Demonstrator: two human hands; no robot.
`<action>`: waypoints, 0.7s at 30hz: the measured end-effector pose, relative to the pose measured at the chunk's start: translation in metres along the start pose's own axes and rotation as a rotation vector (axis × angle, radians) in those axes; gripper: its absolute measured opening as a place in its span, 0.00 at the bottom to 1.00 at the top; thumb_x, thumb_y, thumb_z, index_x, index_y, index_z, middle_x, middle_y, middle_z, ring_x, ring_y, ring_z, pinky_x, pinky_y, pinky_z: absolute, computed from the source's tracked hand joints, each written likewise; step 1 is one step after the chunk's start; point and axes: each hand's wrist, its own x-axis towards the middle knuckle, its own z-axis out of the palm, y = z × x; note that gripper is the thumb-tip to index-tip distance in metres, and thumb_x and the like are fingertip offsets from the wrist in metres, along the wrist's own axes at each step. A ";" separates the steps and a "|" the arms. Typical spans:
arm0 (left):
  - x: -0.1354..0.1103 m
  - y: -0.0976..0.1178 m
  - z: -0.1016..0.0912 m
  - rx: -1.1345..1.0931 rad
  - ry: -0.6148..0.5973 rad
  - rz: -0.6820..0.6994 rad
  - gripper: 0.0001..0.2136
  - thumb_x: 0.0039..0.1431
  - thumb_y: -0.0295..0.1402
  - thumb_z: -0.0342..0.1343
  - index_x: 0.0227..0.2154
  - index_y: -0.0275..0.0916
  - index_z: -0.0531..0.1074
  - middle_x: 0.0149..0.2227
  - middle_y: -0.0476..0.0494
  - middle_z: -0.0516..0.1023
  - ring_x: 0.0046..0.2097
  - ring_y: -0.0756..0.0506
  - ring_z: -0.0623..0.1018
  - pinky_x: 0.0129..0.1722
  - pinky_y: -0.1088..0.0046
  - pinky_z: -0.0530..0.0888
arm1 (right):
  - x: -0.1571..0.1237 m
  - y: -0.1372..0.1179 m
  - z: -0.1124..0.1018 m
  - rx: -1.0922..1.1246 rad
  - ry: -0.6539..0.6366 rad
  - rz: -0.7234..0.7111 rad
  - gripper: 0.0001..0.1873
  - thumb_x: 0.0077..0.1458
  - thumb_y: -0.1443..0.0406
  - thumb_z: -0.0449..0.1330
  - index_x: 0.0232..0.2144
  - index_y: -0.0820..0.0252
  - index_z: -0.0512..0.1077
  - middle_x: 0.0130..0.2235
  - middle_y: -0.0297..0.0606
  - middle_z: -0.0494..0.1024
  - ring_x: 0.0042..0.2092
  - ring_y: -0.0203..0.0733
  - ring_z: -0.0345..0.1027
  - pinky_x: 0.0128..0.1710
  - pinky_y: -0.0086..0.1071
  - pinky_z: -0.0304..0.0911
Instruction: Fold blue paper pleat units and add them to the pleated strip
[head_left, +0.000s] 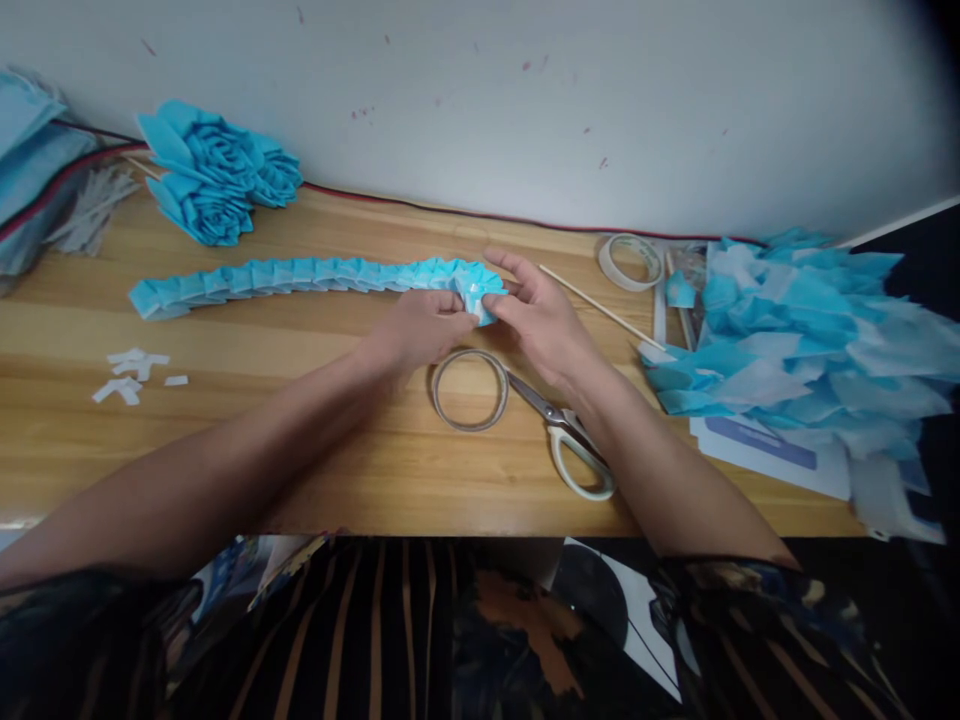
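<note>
A long strip of overlapping folded blue fabric petals (300,275) lies across the wooden table, and its right end is curled into a small roll. My left hand (420,325) pinches the lower left side of that curled end. On its right side, my right hand (536,315) grips it with the thumb in front, and the other fingers are partly raised behind. Just below my hands lies a roll of clear tape (471,390). Scissors with white handles (568,435) rest beside it, partly under my right forearm.
Finished blue fabric roses (217,165) lie at the back left, near thin white strips (94,210). Small white pieces (133,372) are scattered at left. A thin stick (600,308), a white tape roll (630,262) and a heap of blue petals (802,340) occupy the right.
</note>
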 end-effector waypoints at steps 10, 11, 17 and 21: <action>-0.001 -0.001 -0.001 -0.035 0.054 0.071 0.17 0.67 0.22 0.55 0.22 0.39 0.63 0.12 0.59 0.63 0.14 0.58 0.60 0.18 0.79 0.55 | -0.016 -0.016 -0.014 -0.324 0.247 -0.298 0.07 0.59 0.64 0.61 0.41 0.53 0.74 0.35 0.33 0.79 0.39 0.41 0.72 0.44 0.39 0.68; -0.001 0.000 -0.002 -0.037 0.056 0.067 0.17 0.68 0.22 0.55 0.22 0.39 0.63 0.12 0.59 0.63 0.14 0.58 0.60 0.18 0.79 0.55 | -0.019 -0.018 -0.012 -0.400 0.249 -0.367 0.04 0.59 0.65 0.61 0.38 0.54 0.74 0.35 0.34 0.79 0.39 0.42 0.72 0.44 0.39 0.67; -0.001 0.002 -0.002 -0.070 0.056 0.037 0.18 0.69 0.21 0.53 0.22 0.38 0.64 0.13 0.57 0.65 0.14 0.58 0.62 0.17 0.80 0.56 | -0.023 -0.017 -0.003 -0.711 0.171 -0.491 0.07 0.63 0.67 0.58 0.34 0.54 0.76 0.35 0.38 0.80 0.40 0.46 0.71 0.44 0.41 0.61; -0.001 0.001 0.000 -0.101 0.062 0.042 0.18 0.69 0.21 0.53 0.21 0.38 0.64 0.13 0.57 0.66 0.14 0.57 0.63 0.17 0.80 0.56 | -0.021 -0.013 -0.004 -0.734 0.203 -0.461 0.08 0.63 0.66 0.57 0.34 0.55 0.76 0.34 0.38 0.80 0.39 0.46 0.70 0.42 0.41 0.59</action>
